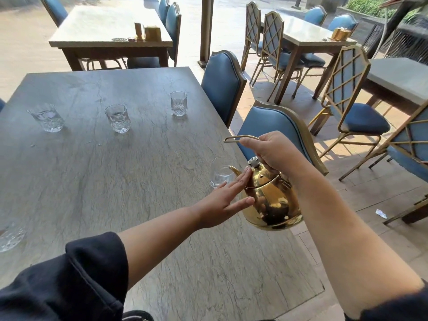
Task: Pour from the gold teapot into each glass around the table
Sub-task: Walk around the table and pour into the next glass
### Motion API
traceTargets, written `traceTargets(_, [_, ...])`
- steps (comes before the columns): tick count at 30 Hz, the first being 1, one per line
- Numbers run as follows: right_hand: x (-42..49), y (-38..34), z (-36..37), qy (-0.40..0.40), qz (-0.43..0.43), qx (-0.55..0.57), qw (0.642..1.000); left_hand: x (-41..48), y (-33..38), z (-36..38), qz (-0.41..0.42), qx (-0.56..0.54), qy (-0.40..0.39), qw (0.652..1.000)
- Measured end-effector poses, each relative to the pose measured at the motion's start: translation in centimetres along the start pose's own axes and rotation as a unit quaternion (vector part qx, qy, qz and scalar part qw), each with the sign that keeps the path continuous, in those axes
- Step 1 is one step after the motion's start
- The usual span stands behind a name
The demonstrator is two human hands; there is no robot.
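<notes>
My right hand (pixel 271 151) grips the thin wire handle of the gold teapot (pixel 271 200), which hangs tilted over the table's right edge, its spout over a clear glass (pixel 220 173). My left hand (pixel 227 198) is flat with fingers extended, fingertips touching the teapot's lid and body. Three more cut glasses stand farther off: one at the far right (pixel 178 106), one in the middle (pixel 117 118), one at the left (pixel 47 120). Another glass (pixel 10 235) is partly cut off at the left edge.
The grey stone-look table (pixel 129 181) has a few droplets near its middle. Two blue padded chairs (pixel 222 86) stand along its right side. Other tables and gold-framed chairs (pixel 345 93) fill the tiled patio to the right and behind.
</notes>
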State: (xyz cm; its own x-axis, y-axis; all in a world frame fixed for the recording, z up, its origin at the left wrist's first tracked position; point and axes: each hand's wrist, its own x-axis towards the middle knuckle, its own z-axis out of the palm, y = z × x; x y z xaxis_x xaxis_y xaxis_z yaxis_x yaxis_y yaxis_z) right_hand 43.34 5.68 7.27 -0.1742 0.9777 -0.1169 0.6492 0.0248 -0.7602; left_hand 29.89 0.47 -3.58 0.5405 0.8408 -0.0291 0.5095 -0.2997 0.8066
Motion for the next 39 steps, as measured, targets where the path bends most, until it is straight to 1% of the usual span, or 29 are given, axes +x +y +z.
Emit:
traceTargets(6, [0.2,-0.1,0.1,0.002,-0.004,-0.024,1.000,0.0,0.0,-0.2,-0.002,-0.001,0.002,1.000])
traceTargets(22, [0.2,0.1,0.1,-0.001,0.002,-0.027,1.000,0.2,-0.2,-0.1,-0.005,0.011,-0.004,1.000])
traceTargets(34, [-0.1,0.5,0.2,0.003,-0.006,-0.017,1.000,0.3,-0.7,0.1,-0.005,0.027,-0.004,1.000])
traceTargets(39, [-0.3,1.1,0.2,0.015,-0.009,0.016,1.000,0.5,-1.0,0.2,-0.001,0.036,-0.004,0.999])
